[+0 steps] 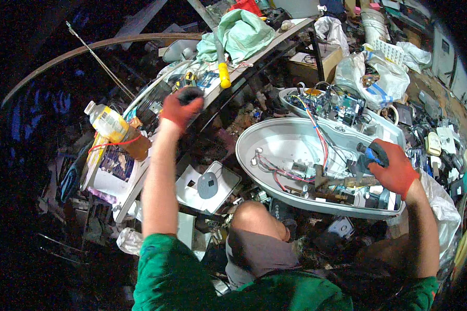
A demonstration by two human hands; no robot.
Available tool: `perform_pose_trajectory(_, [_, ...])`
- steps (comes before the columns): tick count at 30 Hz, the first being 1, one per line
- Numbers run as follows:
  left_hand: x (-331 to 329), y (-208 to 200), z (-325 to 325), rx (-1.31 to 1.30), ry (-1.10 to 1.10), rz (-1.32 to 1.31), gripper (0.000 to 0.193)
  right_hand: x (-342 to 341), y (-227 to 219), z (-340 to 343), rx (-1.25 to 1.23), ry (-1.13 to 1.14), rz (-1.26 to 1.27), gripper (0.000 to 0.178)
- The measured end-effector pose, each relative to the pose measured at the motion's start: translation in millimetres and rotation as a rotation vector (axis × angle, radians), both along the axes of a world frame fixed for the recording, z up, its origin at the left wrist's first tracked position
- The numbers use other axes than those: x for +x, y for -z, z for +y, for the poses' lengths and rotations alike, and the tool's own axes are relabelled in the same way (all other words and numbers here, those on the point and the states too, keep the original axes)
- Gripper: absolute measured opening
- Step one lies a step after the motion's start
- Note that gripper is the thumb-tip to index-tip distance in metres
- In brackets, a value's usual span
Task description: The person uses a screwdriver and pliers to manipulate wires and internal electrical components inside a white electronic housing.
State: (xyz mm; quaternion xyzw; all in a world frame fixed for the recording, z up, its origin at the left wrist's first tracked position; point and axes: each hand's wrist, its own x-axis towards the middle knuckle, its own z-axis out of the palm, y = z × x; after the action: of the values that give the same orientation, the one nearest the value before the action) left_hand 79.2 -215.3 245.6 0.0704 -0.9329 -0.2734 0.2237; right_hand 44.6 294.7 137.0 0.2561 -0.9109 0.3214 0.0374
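The right hand's [395, 168] gloved fingers were closed around a blue-handled tool [372, 152] inside the open grey housing [275, 136]; the left hand [180, 110] gripped a dark round part [190, 93] at the table [254, 57] edge. The housing looked stiff but bulky, best held by its rim; loose wires [319, 136] and a bottle [109, 123] crowded nearby.

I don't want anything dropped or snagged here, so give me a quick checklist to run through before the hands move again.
1. Right hand grips the blue-and-black tool: ok.
2. Left hand closed on the dark round object: ok.
3. Grey lamp housing lies open, insides reachable: ok.
4. Red and white wires clear of the tool: not ok, they run close beside it.
5. Plastic bottle on the bench edge is stable: cannot tell.
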Motion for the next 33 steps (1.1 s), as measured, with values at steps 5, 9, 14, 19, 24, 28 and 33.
perform_pose_trajectory(5, [14.1, -56.0, -97.7, -0.521, -0.518, -0.381, 0.078, 0.9, -6.2, -1.5, 0.011, -0.02, -0.093, 0.052])
perform_pose_trajectory(9, [0.3, -46.5, -133.2, -0.833, -0.606, -0.674, 0.075, -12.0, 6.9, 6.6, 0.042, -0.069, -0.157, 0.055])
perform_pose_trajectory(14, [23.0, -93.7, -183.7, -1.058, -0.513, -0.905, 0.064, 3.3, 7.4, -3.9, -0.062, -0.087, -0.12, 0.058])
perform_pose_trajectory(19, [-5.0, -50.4, -69.1, -0.769, -0.518, -0.083, 0.055, -2.7, 9.5, 15.5, 0.02, -0.036, -0.006, 0.055])
perform_pose_trajectory(24, [-24.6, 21.9, 51.0, -0.458, 0.011, -0.314, 0.038, -10.2, 3.7, -3.8, 0.051, -0.079, -0.121, 0.054])
perform_pose_trajectory(28, [-65.9, 109.9, 155.6, -0.581, 0.445, -0.505, 0.039, -12.8, 17.4, 9.9, 0.042, -0.053, 0.03, 0.055])
perform_pose_trajectory(33, [-120.0, 225.8, 150.4, -0.649, 0.583, -0.74, 0.045, -9.1, 7.7, -4.7, -0.008, -0.124, 0.003, 0.05])
